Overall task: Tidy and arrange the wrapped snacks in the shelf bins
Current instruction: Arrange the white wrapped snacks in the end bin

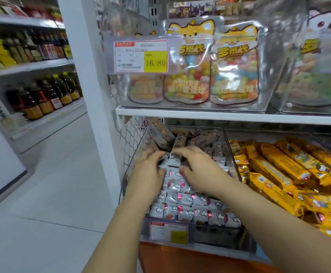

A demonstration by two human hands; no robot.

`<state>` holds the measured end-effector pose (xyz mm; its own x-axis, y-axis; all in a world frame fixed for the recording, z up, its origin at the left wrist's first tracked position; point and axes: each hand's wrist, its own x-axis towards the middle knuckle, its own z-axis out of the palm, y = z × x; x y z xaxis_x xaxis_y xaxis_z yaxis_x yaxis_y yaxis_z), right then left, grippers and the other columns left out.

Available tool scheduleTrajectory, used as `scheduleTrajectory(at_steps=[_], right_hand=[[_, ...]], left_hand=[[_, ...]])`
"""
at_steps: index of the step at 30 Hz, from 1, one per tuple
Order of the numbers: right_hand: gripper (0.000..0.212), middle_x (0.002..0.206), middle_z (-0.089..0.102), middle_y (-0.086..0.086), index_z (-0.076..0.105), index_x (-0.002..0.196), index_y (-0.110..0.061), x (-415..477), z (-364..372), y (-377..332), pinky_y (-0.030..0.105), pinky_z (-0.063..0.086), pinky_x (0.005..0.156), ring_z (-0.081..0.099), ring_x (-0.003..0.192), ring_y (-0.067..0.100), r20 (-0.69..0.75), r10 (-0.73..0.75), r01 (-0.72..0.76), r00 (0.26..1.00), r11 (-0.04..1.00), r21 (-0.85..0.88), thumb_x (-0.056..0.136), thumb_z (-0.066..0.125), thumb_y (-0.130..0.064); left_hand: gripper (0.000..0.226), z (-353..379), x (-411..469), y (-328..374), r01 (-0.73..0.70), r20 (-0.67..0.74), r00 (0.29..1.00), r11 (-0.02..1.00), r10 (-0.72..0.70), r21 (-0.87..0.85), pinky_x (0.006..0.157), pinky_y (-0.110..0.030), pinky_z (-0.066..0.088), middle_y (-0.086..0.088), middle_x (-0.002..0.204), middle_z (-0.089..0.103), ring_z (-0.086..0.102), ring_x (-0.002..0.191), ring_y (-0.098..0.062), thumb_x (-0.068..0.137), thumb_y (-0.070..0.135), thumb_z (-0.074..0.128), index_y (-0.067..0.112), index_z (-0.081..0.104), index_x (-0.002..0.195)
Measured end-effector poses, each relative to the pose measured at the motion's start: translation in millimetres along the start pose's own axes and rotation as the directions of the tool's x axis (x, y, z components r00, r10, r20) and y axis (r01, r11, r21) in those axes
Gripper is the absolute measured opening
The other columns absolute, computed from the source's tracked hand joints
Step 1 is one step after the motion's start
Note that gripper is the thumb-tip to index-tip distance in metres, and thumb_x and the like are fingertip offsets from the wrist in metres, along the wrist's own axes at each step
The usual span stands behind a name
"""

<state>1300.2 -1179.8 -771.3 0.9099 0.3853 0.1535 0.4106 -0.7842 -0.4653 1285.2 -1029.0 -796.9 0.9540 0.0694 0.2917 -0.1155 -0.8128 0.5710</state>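
Down on the lower shelf, seen from the head camera, the left hand (151, 168) and right hand (198, 170) both curl around white wrapped snacks (180, 211) midway back in the clear bin (215, 233). Best to squeeze the row square and upright, keeping the brown packets (202, 139) piled behind from sliding forward.

One left hand (150, 170), one right hand (200, 170), two price tags (141, 56), two bins (219, 236) of uncounted wrapped snacks (180, 212).

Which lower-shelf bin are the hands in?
The left bin, holding white-and-brown wrapped snacks: left hand and right hand reach into it. The right bin holds yellow packs, untouched.
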Motion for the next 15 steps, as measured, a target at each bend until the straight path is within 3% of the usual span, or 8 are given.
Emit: scheduleTrajectory(at_steps=[4,8,12,15], right_hand=[[0.043,0.144,0.029,0.007,0.035,0.141,-0.038,24.2,6.3,-5.1,0.037,0.041,0.101,0.048,0.120,0.032,-0.005,0.027,-0.028,1.000,0.996,-0.080,0.099,0.038,-0.025],[0.036,0.138,0.035,0.010,0.051,0.131,-0.027,41.2,11.3,-2.5,0.035,0.044,0.095,0.053,0.110,0.031,0.083,0.043,-0.028,0.996,0.984,-0.175,0.098,0.037,-0.023],[0.027,0.117,0.062,0.003,0.060,0.117,-0.022,29.5,-5.2,-1.9,0.032,0.048,0.085,0.060,0.099,0.021,-0.107,0.022,-0.031,0.994,0.996,-0.080,0.097,0.043,-0.030],[0.022,0.103,0.068,-0.005,0.063,0.111,-0.027,9.0,-22.3,2.5,0.034,0.051,0.080,0.063,0.085,0.016,-0.181,-0.007,-0.003,0.984,0.998,-0.056,0.096,0.048,-0.032]], left_hand=[[0.048,-1.3,0.1,-2.0,-0.002,0.058,0.998,1.000,0.002,0.004,0.106,-0.028,0.030,0.002,0.153,0.023,0.035,0.134,-0.018,0.095,0.013,0.051,0.028,0.042,0.140],[0.046,-6.2,2.7,-7.8,-0.020,0.085,0.996,1.000,0.019,0.013,0.105,-0.028,0.031,0.002,0.154,0.019,0.036,0.133,-0.019,0.097,0.013,0.046,0.029,0.041,0.140],[0.036,-6.9,3.4,-11.7,-0.025,0.064,0.998,0.999,0.028,-0.041,0.101,-0.025,0.034,0.003,0.146,0.031,0.046,0.123,-0.016,0.095,0.014,0.051,0.023,0.051,0.131],[0.026,-6.0,3.7,-9.2,-0.022,-0.010,1.000,0.998,0.021,-0.054,0.091,-0.026,0.042,0.004,0.134,0.041,0.054,0.107,-0.015,0.093,0.019,0.057,0.020,0.055,0.119]])
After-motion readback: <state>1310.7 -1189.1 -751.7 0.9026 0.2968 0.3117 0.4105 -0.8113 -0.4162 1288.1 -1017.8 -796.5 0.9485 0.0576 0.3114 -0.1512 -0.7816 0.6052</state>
